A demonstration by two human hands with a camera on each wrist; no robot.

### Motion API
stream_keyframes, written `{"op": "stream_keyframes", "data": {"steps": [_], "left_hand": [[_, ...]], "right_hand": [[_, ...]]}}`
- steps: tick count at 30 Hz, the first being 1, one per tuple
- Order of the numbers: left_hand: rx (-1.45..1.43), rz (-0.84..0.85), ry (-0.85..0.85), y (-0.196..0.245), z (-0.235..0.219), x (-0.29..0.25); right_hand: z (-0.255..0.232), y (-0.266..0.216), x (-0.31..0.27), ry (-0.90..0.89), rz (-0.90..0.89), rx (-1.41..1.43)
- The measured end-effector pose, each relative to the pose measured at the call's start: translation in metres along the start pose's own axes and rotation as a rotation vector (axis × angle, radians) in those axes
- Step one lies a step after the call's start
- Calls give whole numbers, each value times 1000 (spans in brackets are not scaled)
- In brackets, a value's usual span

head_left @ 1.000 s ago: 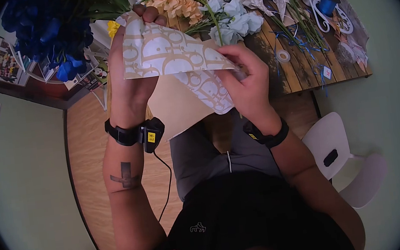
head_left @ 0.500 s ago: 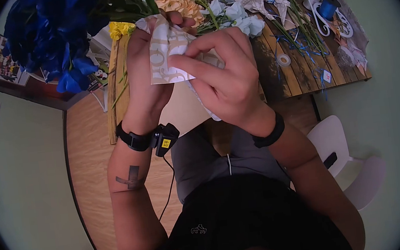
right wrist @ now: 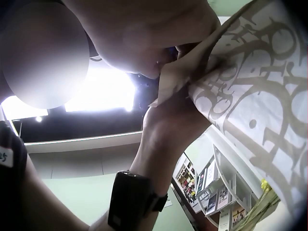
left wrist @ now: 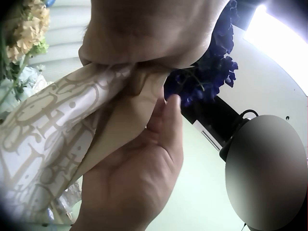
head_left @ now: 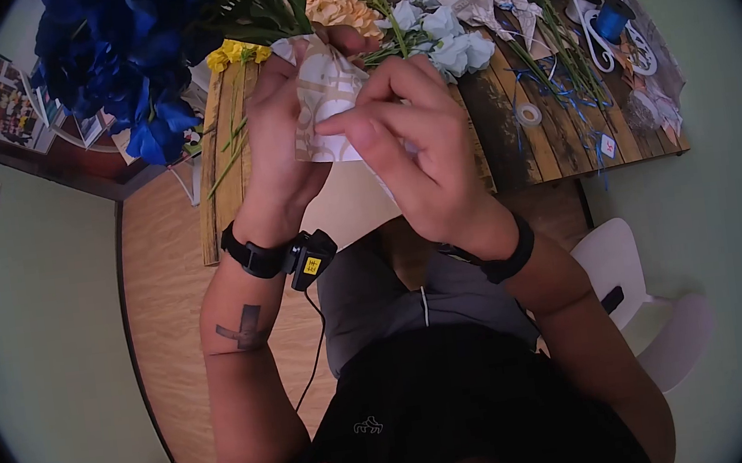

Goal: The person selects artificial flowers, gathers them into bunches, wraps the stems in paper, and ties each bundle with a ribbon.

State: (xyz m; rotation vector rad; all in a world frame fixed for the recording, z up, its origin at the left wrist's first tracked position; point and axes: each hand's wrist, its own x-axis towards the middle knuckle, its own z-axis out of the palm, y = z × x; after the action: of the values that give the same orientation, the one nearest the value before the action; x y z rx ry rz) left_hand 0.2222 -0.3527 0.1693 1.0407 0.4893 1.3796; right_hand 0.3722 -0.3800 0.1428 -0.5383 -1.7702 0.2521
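Note:
A bunch of deep blue flowers [head_left: 122, 58] with green leaves hangs at upper left in the head view. Around its lower end runs white wrapping paper [head_left: 325, 113] with tan lettering and a plain tan back. My left hand [head_left: 275, 151] grips the wrapped end, fingertips showing over the paper's top. The right hand [head_left: 426, 152] has bent fingers on the paper's folded front edge and pinches it. In the left wrist view the patterned paper [left wrist: 53, 120] slopes down left, the right hand [left wrist: 130, 183] just below it. The stems are hidden inside the paper.
A plank table [head_left: 516, 142] bears peach flowers [head_left: 341, 11], pale blue roses [head_left: 455, 48], yellow flowers [head_left: 236, 53], a tape roll [head_left: 527, 114] and a blue ribbon spool [head_left: 610, 18]. A white chair [head_left: 617, 258] stands at right.
The right hand has moved left and folded the paper's wide flap in around the stems. My left hand has shifted slightly right with the blue bunch. The patterned front now looks narrower.

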Motion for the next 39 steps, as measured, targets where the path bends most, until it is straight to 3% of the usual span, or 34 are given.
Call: {"op": "stream_keyframes", "data": {"steps": [4,8,10,14,16,22,25,28,35,37,39], "left_hand": [[44,-29,-24,5,8,-3],[95,-26,54,1,2,-6],[98,-67,100,0,-1,-5],[114,-70,64,1,0,-4],[102,-72,28,4,1,-4],[113,-123,-67,10,5,-3],[113,-125,-21,12,12,-6],[96,-197,-83,15,4,-5],[197,-185,-121,15,-6,-4],[81,-127,-25,15,-10,-7],[-78,-194,-141,20,-7,-14]], "right_hand": [[4,-3,11,174,207,41],[-3,-1,21,173,376,186],[-18,2,29,-50,403,99],[-26,8,41,-72,386,147],[-28,9,43,-149,524,264],[-19,25,38,-194,453,505],[-29,20,43,-340,546,450],[-28,24,44,-378,526,482],[-28,29,41,-383,503,481],[-30,28,40,-396,567,407],[-32,34,41,-382,569,393]]}}
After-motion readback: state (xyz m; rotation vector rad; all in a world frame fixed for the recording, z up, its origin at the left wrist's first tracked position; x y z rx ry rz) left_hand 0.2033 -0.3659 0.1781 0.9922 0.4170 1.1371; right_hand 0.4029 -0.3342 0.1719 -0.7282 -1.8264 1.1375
